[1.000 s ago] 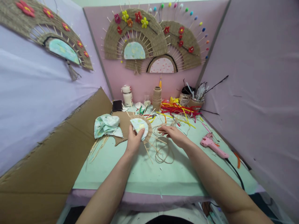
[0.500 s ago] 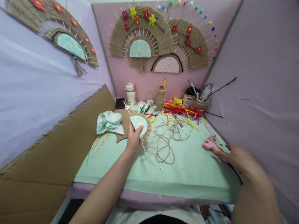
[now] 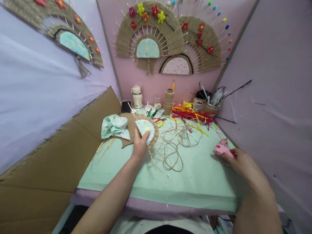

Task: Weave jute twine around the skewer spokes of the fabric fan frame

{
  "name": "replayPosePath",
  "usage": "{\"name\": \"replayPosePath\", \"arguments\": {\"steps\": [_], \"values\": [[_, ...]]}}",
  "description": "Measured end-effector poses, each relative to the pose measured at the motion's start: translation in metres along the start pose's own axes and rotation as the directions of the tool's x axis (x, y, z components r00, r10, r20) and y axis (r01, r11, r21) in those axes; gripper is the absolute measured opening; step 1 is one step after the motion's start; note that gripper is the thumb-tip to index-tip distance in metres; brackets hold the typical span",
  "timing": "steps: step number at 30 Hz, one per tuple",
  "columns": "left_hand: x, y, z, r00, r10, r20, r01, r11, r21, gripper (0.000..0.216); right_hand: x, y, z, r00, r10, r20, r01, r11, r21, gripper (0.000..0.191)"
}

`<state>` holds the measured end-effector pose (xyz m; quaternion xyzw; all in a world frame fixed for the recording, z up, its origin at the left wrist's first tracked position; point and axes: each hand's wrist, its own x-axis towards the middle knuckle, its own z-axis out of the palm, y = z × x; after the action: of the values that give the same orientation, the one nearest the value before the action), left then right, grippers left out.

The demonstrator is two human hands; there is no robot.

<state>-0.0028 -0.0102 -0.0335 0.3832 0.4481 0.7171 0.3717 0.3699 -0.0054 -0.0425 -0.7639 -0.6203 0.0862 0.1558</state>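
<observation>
My left hand (image 3: 140, 144) grips a small half-round fan (image 3: 155, 138), thumb on top of its pale green floral cloth centre. Woven twine rings the cloth, and thin sticks fan out from it. Loose twine (image 3: 173, 159) lies in loops just right of the fan. At the right side of the table my right hand (image 3: 237, 159) is closed around the handle of a pink hot glue gun (image 3: 223, 150). Its nozzle end points left and away from me. The hand hides most of the handle.
Crumpled green cloth (image 3: 114, 126) and thin sticks (image 3: 106, 150) lie at left beside a cardboard wall (image 3: 73, 136). Farther back are a white bottle (image 3: 137, 97), a twine spool (image 3: 168, 101), red and yellow pipe cleaners (image 3: 188, 114) and a pot of twigs (image 3: 210, 109). Finished fans (image 3: 124, 42) hang behind.
My right hand has closed around the glue gun, which has tilted and shifted slightly right. My left hand keeps the fan in nearly the same place.
</observation>
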Motion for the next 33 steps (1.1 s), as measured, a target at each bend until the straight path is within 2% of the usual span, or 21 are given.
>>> {"name": "replayPosePath", "arguments": {"steps": [4, 7, 10, 14, 18, 21, 28, 33], "values": [[-0.005, 0.003, 0.001, 0.997, 0.074, 0.028, -0.075, 0.996, 0.044, 0.045, -0.019, -0.031, -0.014, 0.975, -0.166, -0.15, 0.199, 0.949, 0.245, 0.046], [-0.007, 0.005, 0.002, 0.995, 0.094, 0.044, -0.096, 0.993, 0.066, 0.046, -0.038, -0.067, -0.011, 0.941, -0.271, -0.202, 0.336, 0.811, 0.479, 0.046], [-0.007, 0.005, 0.002, 0.994, 0.093, 0.048, -0.096, 0.992, 0.077, 0.046, -0.056, -0.102, 0.004, 0.938, -0.3, -0.176, 0.333, 0.631, 0.701, 0.046], [-0.007, 0.006, 0.002, 0.992, 0.117, 0.039, -0.12, 0.988, 0.096, 0.049, -0.068, -0.125, 0.026, 0.936, -0.327, -0.134, 0.299, 0.53, 0.793, 0.045], [-0.009, 0.01, 0.003, 0.989, 0.132, 0.059, -0.139, 0.982, 0.126, 0.049, -0.069, -0.127, 0.039, 0.91, -0.399, -0.113, 0.324, 0.513, 0.795, 0.043], [-0.011, 0.011, 0.003, 0.987, 0.145, 0.069, -0.153, 0.979, 0.134, 0.048, -0.069, -0.125, 0.043, 0.908, -0.402, -0.119, 0.334, 0.523, 0.784, 0.043], [-0.012, 0.009, 0.004, 0.985, 0.149, 0.09, -0.158, 0.981, 0.111, 0.047, -0.069, -0.13, 0.04, 0.865, -0.48, -0.149, 0.431, 0.557, 0.71, 0.043], [-0.012, 0.007, 0.003, 0.984, 0.154, 0.089, -0.165, 0.979, 0.124, 0.045, -0.069, -0.129, 0.04, 0.873, -0.46, -0.165, 0.441, 0.598, 0.669, 0.044]]}}
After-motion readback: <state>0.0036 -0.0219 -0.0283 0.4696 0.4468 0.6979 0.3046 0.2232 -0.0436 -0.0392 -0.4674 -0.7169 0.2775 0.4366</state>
